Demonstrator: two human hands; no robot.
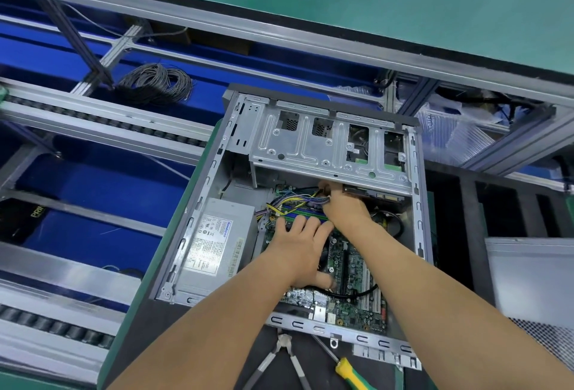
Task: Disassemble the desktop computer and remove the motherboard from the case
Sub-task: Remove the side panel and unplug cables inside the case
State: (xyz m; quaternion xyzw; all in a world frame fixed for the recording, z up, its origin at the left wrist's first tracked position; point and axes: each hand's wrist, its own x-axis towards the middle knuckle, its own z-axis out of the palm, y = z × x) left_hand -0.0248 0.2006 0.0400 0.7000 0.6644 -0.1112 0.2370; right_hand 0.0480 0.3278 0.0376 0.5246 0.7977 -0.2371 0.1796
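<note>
An open desktop case (198, 212) lies flat on the bench with its side panel off. The green motherboard (357, 268) sits inside, partly hidden by my arms. My left hand (299, 250) lies flat on the board with fingers spread, pressing down near the memory slots. My right hand (343, 205) reaches under the drive cage (326, 144) and grips a bundle of coloured power wires (298, 200) at their connector. A grey power supply (214, 246) sits at the case's left.
Pliers (281, 355) and a yellow-green screwdriver (351, 372) lie on the black mat in front of the case. A removed metal panel (534, 278) lies to the right. A coil of grey cable (155, 82) rests on the blue conveyor frame at back left.
</note>
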